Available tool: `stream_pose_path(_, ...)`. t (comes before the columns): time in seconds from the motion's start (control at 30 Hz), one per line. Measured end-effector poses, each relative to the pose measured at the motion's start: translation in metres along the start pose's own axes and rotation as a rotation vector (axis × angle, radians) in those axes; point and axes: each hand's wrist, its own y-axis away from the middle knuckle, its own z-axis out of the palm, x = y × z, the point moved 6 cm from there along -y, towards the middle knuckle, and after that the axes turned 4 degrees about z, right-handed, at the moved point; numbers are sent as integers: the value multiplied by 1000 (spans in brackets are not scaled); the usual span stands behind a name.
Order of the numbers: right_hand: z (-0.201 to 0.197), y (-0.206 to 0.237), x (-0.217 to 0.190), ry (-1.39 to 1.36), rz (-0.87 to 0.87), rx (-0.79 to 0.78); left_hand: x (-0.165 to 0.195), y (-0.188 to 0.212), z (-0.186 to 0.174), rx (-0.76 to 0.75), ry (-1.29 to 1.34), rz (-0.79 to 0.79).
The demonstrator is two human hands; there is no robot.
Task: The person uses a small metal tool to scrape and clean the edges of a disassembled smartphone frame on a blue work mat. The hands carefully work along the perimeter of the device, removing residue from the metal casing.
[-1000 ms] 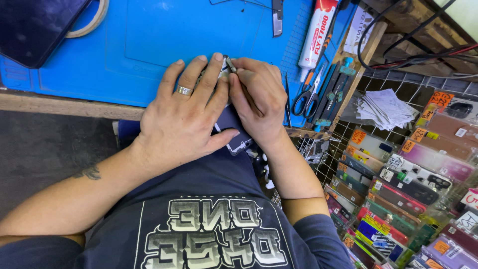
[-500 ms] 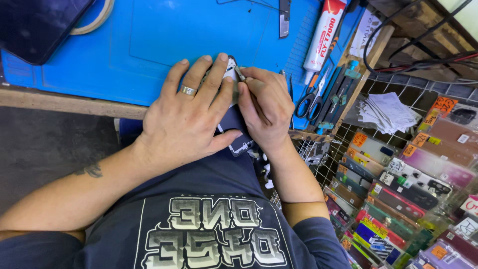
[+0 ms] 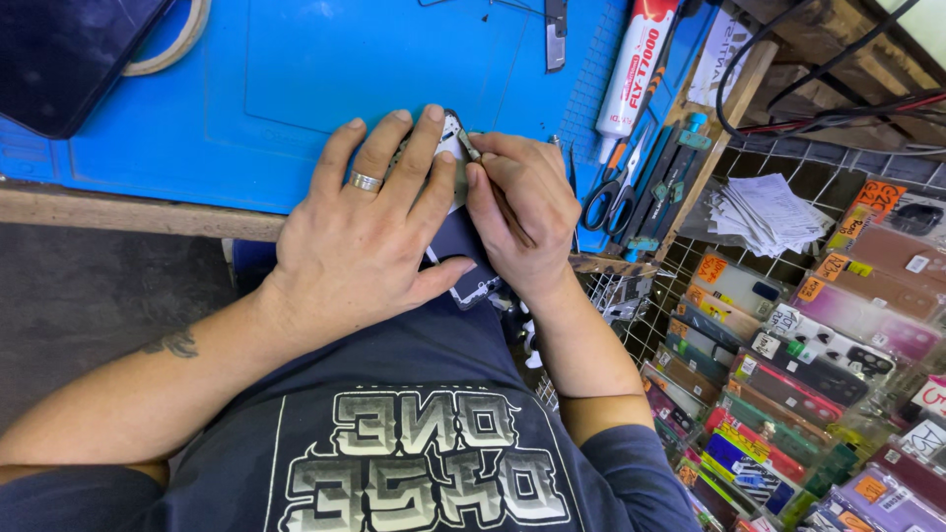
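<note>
My left hand (image 3: 370,232), with a ring on one finger, lies flat over a small phone-like device (image 3: 451,138) at the near edge of the blue work mat (image 3: 296,79), pressing it down. Only the device's light top corner and a dark lower part (image 3: 471,286) show past the fingers. My right hand (image 3: 522,212) is closed on a thin metal tool (image 3: 469,148), its tip touching the device's top corner beside my left fingertips.
A dark phone (image 3: 69,54) and a tape ring (image 3: 168,44) lie at the mat's far left. A glue tube (image 3: 636,69), a small blade (image 3: 557,30), scissors (image 3: 611,192) and screwdrivers (image 3: 670,177) sit at the right. Racks of phone cases (image 3: 788,374) and cables (image 3: 838,89) fill the right side.
Both hands stay together on the device. The view has shifted slightly, and my hands sit a little lower on the mat's near edge.
</note>
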Motion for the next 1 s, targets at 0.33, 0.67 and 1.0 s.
stream_pose_path(0.33, 0, -1, -1, 7, 6, 7, 0, 0, 0, 4, -10, 7)
stream_pose_path(0.67, 4, -7, -3, 25, -10, -5, 0, 1, 0, 14, -23, 7)
stream_pose_path(1.0, 1, -2, -2, 7, -5, -13, 0, 0, 0, 17, -5, 20)
